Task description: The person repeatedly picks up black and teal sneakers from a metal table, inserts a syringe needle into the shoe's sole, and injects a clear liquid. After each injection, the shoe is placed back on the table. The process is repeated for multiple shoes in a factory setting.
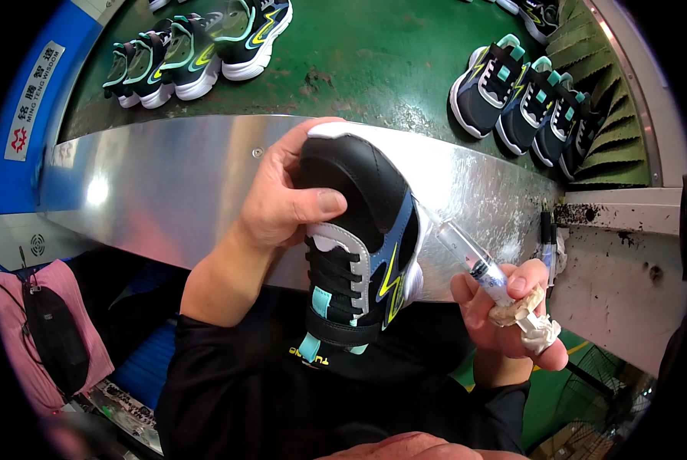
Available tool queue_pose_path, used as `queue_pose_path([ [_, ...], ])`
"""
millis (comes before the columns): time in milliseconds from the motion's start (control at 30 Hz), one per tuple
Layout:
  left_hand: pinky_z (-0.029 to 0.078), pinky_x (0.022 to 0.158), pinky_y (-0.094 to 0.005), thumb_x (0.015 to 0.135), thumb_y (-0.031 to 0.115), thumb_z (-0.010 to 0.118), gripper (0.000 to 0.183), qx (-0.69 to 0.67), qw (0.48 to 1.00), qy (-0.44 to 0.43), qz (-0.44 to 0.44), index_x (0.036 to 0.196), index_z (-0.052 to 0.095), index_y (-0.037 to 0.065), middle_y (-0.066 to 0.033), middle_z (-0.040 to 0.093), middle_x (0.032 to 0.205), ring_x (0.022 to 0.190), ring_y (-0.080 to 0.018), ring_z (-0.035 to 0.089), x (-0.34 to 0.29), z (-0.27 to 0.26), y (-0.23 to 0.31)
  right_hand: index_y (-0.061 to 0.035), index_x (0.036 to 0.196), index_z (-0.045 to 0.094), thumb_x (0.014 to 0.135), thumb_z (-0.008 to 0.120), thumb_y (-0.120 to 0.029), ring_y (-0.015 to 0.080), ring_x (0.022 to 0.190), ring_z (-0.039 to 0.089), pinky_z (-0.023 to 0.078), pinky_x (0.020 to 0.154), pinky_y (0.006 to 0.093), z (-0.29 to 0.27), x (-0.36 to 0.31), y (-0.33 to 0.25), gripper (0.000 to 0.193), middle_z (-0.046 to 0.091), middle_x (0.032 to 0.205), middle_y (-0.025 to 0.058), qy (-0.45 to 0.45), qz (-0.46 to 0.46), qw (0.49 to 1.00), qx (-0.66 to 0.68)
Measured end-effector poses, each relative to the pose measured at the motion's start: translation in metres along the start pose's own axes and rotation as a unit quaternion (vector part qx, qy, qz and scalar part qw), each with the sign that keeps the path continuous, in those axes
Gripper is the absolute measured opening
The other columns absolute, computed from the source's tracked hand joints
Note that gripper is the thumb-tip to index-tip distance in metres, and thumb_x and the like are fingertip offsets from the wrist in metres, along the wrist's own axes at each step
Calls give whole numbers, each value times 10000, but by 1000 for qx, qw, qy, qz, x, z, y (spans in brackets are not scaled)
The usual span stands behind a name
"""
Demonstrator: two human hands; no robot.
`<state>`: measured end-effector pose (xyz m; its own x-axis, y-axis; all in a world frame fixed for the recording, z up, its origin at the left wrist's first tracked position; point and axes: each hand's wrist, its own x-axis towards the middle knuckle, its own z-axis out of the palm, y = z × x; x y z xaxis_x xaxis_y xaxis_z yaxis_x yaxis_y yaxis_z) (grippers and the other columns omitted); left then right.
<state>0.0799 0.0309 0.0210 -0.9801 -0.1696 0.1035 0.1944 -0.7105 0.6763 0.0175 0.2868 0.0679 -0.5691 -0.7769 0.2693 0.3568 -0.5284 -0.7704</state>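
My left hand point(286, 195) is closed around the toe end of a black sneaker point(351, 180), thumb on its upper. The sneaker has a white sole, a blue side panel with a yellow zigzag, a strap and mint tabs; its heel end points toward me. In my right hand point(504, 310) is a clear plastic syringe point(466, 249), its tip close to the sole edge at the shoe's right side. I cannot tell whether the tip touches. Crumpled whitish wrapping point(534, 326) covers the plunger end, between my fingers.
A metal ledge point(167, 161) runs before the green surface point(351, 54). Several similar sneakers stand in rows at the back left point(194, 57) and back right point(481, 92). Pens point(547, 238) stand at the ledge's right end. Pink cloth with a black pouch point(56, 333) hangs at left.
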Motion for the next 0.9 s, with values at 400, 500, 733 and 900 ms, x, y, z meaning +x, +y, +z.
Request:
queue_pose_path([
  [400, 520, 817, -329, 677, 58, 701, 496, 30, 998, 42, -24, 1134, 526, -22, -137, 636, 1016, 898, -217, 642, 8, -4, -2, -123, 1133, 472, 642, 730, -629, 175, 741, 453, 276, 571, 274, -14, -14, 15, 751, 633, 775, 175, 11, 13, 1000, -6],
  [500, 531, 797, -331, 682, 111, 693, 479, 43, 998, 45, -16, 1111, 540, -40, -144, 642, 990, 869, -219, 649, 11, -2, -2, -122, 1133, 473, 642, 723, -641, 206, 811, 450, 275, 572, 279, -18, -19, 19, 757, 626, 742, 162, 1, 10, 1000, -9],
  [733, 537, 800, -346, 699, 100, 645, 470, 34, 997, 67, -19, 1129, 529, -51, -166, 636, 994, 871, -242, 651, 13, -7, -4, -119, 1120, 479, 642, 706, -664, 226, 808, 430, 298, 632, 303, -26, -37, 27, 759, 615, 702, 131, 5, 20, 999, -34],
  [900, 538, 816, -358, 727, 118, 630, 480, 3, 997, 70, -26, 1161, 513, -51, -167, 632, 1007, 883, -250, 651, 16, -4, -4, -116, 1113, 484, 638, 695, -681, 216, 775, 413, 304, 660, 313, -24, -50, 30, 767, 622, 731, 126, 20, 30, 998, -45],
])
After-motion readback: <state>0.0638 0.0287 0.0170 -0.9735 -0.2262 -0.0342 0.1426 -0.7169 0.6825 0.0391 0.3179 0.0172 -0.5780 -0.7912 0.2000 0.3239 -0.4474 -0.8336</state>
